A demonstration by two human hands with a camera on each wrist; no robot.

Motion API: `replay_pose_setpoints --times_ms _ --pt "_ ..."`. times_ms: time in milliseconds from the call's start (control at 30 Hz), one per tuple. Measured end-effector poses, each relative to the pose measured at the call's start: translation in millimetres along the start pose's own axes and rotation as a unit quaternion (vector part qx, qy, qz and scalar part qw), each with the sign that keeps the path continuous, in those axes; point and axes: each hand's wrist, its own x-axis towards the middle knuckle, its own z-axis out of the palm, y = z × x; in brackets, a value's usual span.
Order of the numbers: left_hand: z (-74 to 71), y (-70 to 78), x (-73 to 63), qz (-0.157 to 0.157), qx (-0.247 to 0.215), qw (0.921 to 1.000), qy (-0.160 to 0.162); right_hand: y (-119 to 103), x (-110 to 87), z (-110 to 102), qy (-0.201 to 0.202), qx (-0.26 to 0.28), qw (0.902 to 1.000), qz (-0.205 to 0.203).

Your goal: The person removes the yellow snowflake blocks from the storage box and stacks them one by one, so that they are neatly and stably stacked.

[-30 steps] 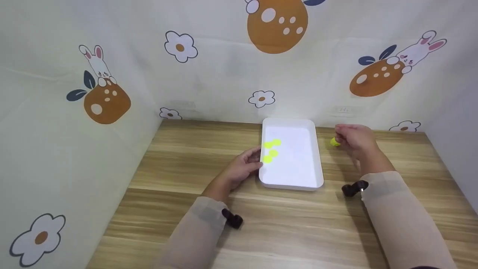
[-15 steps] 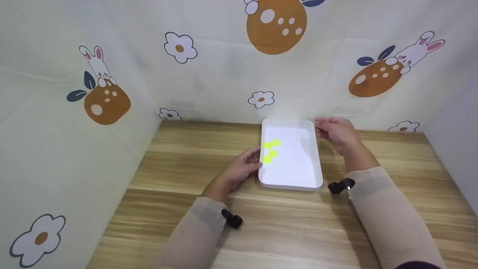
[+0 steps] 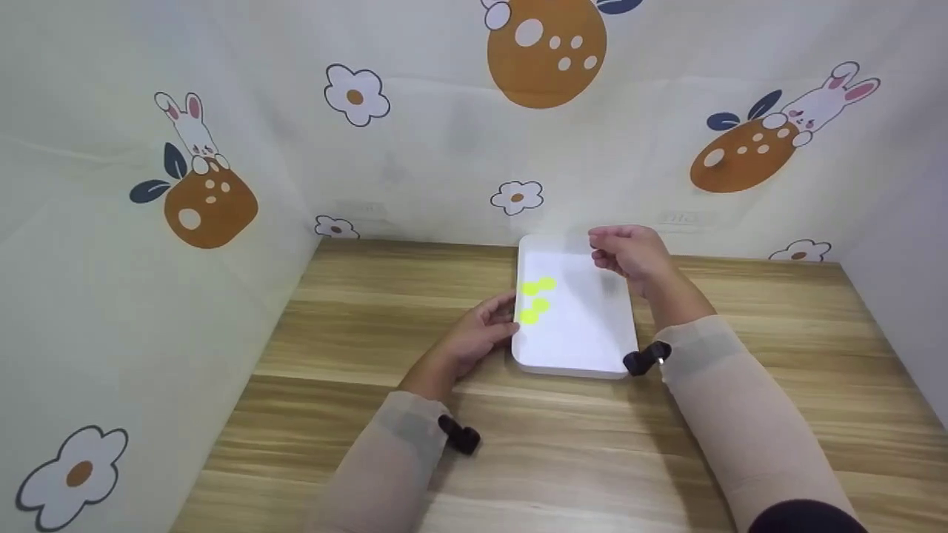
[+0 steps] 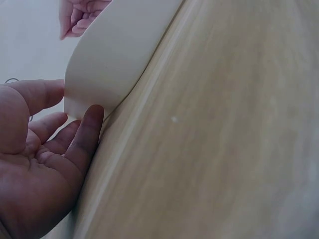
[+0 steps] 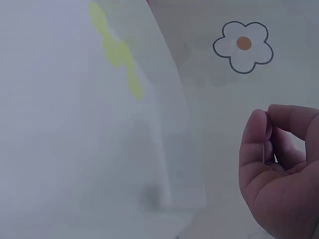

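Note:
A white rectangular tray [image 3: 575,348] lies on the wooden tabletop. My left hand [image 3: 474,339] holds its left side; in the left wrist view, one finger touches the tray's pale wall [image 4: 117,59] from outside. Several bright yellow round pieces [image 3: 529,316], flat-looking, lie near the left side of the tray floor. My right hand [image 3: 629,252] hovers over the tray's far right corner. Thumb and forefinger tips of the right hand [image 5: 281,164] meet in the right wrist view, the other fingers curled, and no object shows between them.
The wooden tabletop [image 3: 355,326] surrounds the tray. A pale cloth [image 3: 429,148] printed with flowers, rabbits and orange fruit stands behind and at the left. Dark wrist cameras [image 3: 459,435] are strapped to both sleeves.
My right hand has moved left from the tabletop to over the tray. A yellow piece seen by its fingers earlier no longer shows. The left hand and tray have stayed still.

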Motion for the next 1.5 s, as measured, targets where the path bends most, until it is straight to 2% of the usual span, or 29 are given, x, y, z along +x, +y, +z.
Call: replay_pose_setpoints --times_ms 233,467,800,933,1233,1400,1500 --pt "0.3 -0.6 0.4 -0.005 0.006 0.9999 0.007 4 15.2 18 -0.012 -0.005 0.9999 0.000" --pt "1.3 1.3 -1.2 -0.005 0.007 1.0000 0.005 14 28.4 31 -0.030 -0.039 0.9985 0.023" --pt "1.1 0.3 -0.5 0.000 -0.005 1.0000 0.001 26 41.6 40 -0.044 -0.052 0.9954 0.067" --pt "2.3 0.8 -0.3 0.005 -0.004 1.0000 -0.001 33 47.1 42 -0.053 -0.072 0.9940 0.063" --pt "3.5 1.7 -0.7 0.012 0.000 0.9999 -0.001 40 52.3 44 -0.069 -0.152 0.9843 0.059" --pt "2.5 1.8 -0.8 0.011 0.003 0.9999 0.003 42 52.6 44 -0.080 -0.170 0.9792 0.077" --pt "1.5 0.9 -0.8 0.011 -0.002 0.9999 0.000 43 53.1 45 -0.073 -0.186 0.9756 0.092"
